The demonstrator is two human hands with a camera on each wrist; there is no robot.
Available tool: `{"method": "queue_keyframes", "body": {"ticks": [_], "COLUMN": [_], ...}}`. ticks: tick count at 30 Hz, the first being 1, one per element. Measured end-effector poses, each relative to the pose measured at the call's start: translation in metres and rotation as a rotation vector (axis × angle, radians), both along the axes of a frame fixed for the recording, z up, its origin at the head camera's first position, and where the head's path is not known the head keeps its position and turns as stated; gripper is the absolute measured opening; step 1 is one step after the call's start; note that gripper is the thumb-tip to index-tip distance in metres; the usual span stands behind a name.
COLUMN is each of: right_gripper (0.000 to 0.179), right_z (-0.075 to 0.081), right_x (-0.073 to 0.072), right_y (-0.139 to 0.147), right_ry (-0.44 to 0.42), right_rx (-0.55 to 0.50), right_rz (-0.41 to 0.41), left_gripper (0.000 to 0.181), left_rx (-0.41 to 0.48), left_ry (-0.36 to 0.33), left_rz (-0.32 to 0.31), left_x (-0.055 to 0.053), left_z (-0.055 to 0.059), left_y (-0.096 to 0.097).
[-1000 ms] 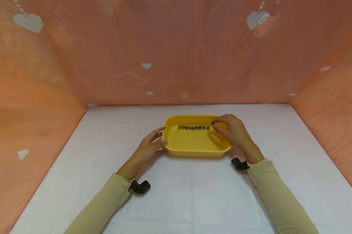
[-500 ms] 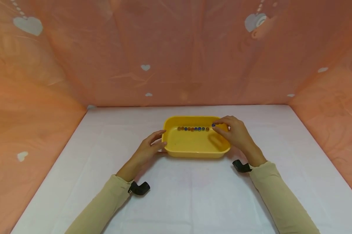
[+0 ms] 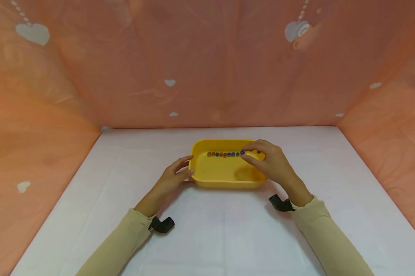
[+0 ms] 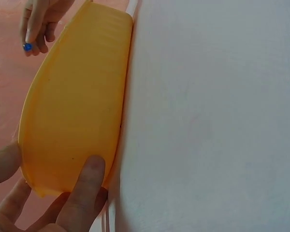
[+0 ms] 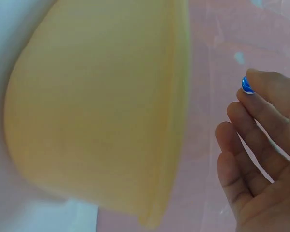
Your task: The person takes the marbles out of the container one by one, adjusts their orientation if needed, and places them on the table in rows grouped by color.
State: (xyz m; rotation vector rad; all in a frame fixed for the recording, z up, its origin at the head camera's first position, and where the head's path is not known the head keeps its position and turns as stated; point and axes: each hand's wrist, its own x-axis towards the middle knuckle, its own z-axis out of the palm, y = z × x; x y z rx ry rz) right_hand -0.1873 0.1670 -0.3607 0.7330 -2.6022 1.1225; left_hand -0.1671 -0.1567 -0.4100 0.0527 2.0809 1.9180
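A yellow plastic tub [image 3: 217, 172] stands on the white-covered table. Along its far side, inside, lies a row of several glass marbles [image 3: 225, 155], some amber and some blue. My left hand [image 3: 169, 180] holds the tub's left end, its thumb and fingers spread round the rim and wall. Between thumb and index finger, my right hand [image 3: 275, 163] pinches a blue marble [image 5: 247, 86], white-streaked in the right wrist view. In the head view this marble is over the row's right end, and the hand covers part of the tub's right side.
White cloth covers the table [image 3: 200, 230] around the tub. Behind and at both sides hangs an orange-pink sheet [image 3: 207, 69] with pale hearts. A black wrist mount [image 3: 161, 225] sits at the left cuff, another black wrist mount [image 3: 281, 203] at the right.
My right hand has moved left with the blue marble, from beyond the row's right end to over it. The left hand stays on the tub. The head view has shifted slightly.
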Motion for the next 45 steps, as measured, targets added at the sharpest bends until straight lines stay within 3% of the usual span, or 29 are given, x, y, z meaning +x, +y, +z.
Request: {"method": "queue_keyframes", "body": {"ticks": [10, 19, 30, 35, 45], "right_gripper": [0.020, 0.018, 0.018, 0.018, 0.015], "right_z": [0.003, -0.001, -0.017, -0.022, -0.037], "right_x": [0.013, 0.024, 0.043, 0.048, 0.056], "right_y": [-0.017, -0.039, -0.065, -0.072, -0.083], "right_ry": [-0.028, 0.008, -0.094, -0.153, -0.135], "right_rx": [-0.004, -0.001, -0.099, -0.077, 0.075], "right_rz": [0.065, 0.193, 0.365, 0.391, 0.361], "left_gripper": [0.054, 0.053, 0.054, 0.054, 0.053], "left_rx": [0.001, -0.030, 0.028, 0.027, -0.014], "left_ry": [0.004, 0.054, 0.063, 0.050, 0.061], "left_rz": [-0.013, -0.044, -0.059, -0.055, -0.051], "left_x": [-0.007, -0.013, -0.012, -0.011, -0.010], "left_z": [0.005, 0.005, 0.002, 0.004, 0.007], "left_y": [0.006, 0.006, 0.005, 0.006, 0.007]}}
